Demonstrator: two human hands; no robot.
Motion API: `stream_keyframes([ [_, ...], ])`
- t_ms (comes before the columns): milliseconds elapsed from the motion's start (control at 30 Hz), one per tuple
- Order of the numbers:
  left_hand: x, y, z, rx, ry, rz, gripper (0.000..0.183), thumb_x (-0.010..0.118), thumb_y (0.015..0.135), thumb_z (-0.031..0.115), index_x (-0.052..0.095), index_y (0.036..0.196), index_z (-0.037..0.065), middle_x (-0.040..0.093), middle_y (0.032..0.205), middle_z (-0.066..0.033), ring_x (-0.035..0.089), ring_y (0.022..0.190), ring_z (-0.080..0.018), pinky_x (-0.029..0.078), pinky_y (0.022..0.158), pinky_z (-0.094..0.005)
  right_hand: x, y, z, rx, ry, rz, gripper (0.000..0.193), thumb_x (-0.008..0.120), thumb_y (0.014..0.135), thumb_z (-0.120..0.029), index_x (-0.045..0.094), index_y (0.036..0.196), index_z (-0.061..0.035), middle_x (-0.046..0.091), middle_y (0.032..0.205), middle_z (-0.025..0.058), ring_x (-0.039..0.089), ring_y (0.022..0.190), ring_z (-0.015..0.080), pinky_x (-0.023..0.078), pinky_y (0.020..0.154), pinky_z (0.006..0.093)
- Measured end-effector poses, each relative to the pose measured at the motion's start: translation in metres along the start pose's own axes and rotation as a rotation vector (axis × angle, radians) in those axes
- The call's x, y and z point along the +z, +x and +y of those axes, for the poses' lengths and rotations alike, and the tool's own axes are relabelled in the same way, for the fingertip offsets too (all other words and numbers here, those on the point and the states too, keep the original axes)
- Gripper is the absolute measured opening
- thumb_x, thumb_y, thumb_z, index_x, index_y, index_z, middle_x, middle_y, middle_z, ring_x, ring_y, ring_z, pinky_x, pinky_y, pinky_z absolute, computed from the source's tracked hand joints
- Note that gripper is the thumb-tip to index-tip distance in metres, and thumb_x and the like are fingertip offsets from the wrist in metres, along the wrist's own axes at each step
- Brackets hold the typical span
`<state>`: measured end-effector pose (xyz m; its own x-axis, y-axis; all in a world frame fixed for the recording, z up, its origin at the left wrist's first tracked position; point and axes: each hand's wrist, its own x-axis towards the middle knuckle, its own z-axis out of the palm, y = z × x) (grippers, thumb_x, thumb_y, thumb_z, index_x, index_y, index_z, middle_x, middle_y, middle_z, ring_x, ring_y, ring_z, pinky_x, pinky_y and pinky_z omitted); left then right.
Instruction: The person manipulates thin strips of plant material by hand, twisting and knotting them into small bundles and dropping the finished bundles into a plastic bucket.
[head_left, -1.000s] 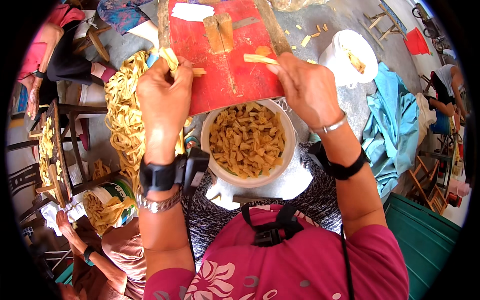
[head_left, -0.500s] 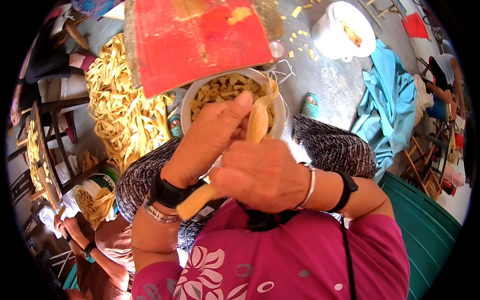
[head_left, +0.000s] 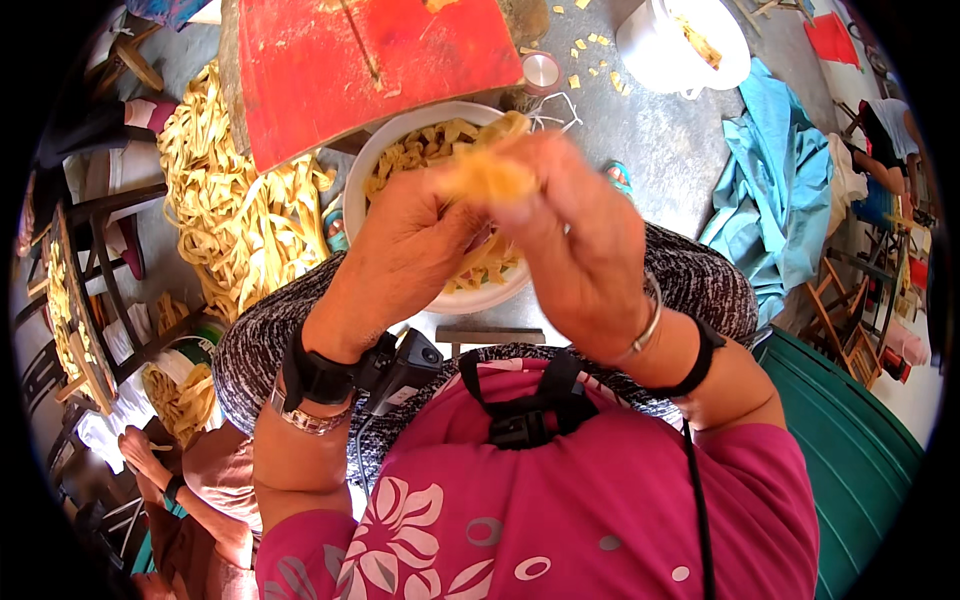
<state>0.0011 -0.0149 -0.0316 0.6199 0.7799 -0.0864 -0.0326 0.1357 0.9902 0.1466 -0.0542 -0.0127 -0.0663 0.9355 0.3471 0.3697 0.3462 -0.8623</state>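
One counter [head_left: 300, 85] with a red top reaches in from the upper edge, and one green box [head_left: 850, 420] fills the lower right. One heap of long yellow strips [head_left: 240, 235], too tangled to count, lies on the floor left of the person's knees; one turquoise sheet [head_left: 770, 190] lies crumpled on the floor to the right. Just below the counter's near edge stands one white tub [head_left: 353, 195], partly hidden by the hands, with more cut yellow pieces [head_left: 420, 148] in it than can be counted. One white bucket [head_left: 642, 52] stands at the upper right, a few yellow bits inside. Two sandals [head_left: 618, 177] show, one on each side of the tub. Both hands are closed in a grasp, close together above the tub: the left hand [head_left: 395, 255] is curled, thumb and fingers around a yellow bundle [head_left: 488, 178]; the right hand [head_left: 580, 245], blurred, pinches the same bundle between thumb and bent fingers. That single bundle sits above the tub's opening, its layers too blurred to count.
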Motion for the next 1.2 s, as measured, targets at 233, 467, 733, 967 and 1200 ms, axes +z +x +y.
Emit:
stream_keyframes([
  [233, -0.007, -0.008, 0.018, 0.123, 0.481, 0.118, 0.011, 0.053, 0.083, 0.004, 0.059, 0.091, -0.001, 0.056, 0.072, -0.0068, 0.055, 0.069, -0.0143, 0.044, 0.062, -0.0270, 0.005, 0.010, 0.007, 0.376, 0.206, -0.052, 0.025, 0.045, 0.094, -0.023, 0.059, 0.095, -0.0025, 0.051, 0.067, -0.0035, 0.043, 0.056, 0.0034, 0.034, 0.049, 0.0199],
  [467, 0.002, -0.012, 0.011, 0.554, 0.770, 0.401, 0.025, 0.070, 0.064, -0.003, 0.060, 0.086, 0.005, 0.057, 0.095, -0.0098, 0.059, 0.077, -0.0239, 0.049, 0.063, -0.0288, -0.010, 0.019, -0.001, 0.662, 0.451, -0.335, 0.030, 0.044, 0.092, -0.021, 0.061, 0.094, 0.0028, 0.058, 0.075, 0.0008, 0.055, 0.068, 0.0057, 0.045, 0.058, 0.0201],
  [733, -0.010, -0.015, 0.019, 0.371, 0.581, 0.271, 0.020, 0.066, 0.071, 0.002, 0.054, 0.088, 0.004, 0.057, 0.074, -0.0090, 0.060, 0.066, -0.0226, 0.046, 0.057, -0.0305, -0.016, 0.020, -0.004, 0.576, 0.230, -0.419, 0.032, 0.046, 0.093, -0.029, 0.056, 0.102, 0.0000, 0.054, 0.073, 0.0005, 0.043, 0.057, 0.0060, 0.033, 0.050, 0.0199],
  [967, -0.007, -0.015, 0.036, 0.054, -0.638, 0.037, 0.011, 0.058, 0.084, 0.003, 0.053, 0.092, 0.000, 0.062, 0.071, -0.0058, 0.059, 0.067, -0.0121, 0.047, 0.058, -0.0277, -0.015, 0.004, 0.006, 0.093, 0.147, -0.156, 0.044, 0.052, 0.091, -0.035, 0.050, 0.108, 0.0054, 0.052, 0.092, 0.0076, 0.052, 0.082, 0.0129, 0.041, 0.074, 0.0250],
  [1200, 0.007, -0.011, 0.031, 0.277, -0.637, -0.015, 0.007, 0.050, 0.082, -0.001, 0.055, 0.087, 0.000, 0.063, 0.075, -0.0115, 0.061, 0.066, -0.0153, 0.047, 0.059, -0.0269, -0.031, -0.012, 0.009, 0.293, 0.128, -0.144, 0.051, 0.043, 0.094, -0.040, 0.050, 0.115, 0.0065, 0.055, 0.107, 0.0117, 0.054, 0.097, 0.0160, 0.042, 0.083, 0.0279],
])
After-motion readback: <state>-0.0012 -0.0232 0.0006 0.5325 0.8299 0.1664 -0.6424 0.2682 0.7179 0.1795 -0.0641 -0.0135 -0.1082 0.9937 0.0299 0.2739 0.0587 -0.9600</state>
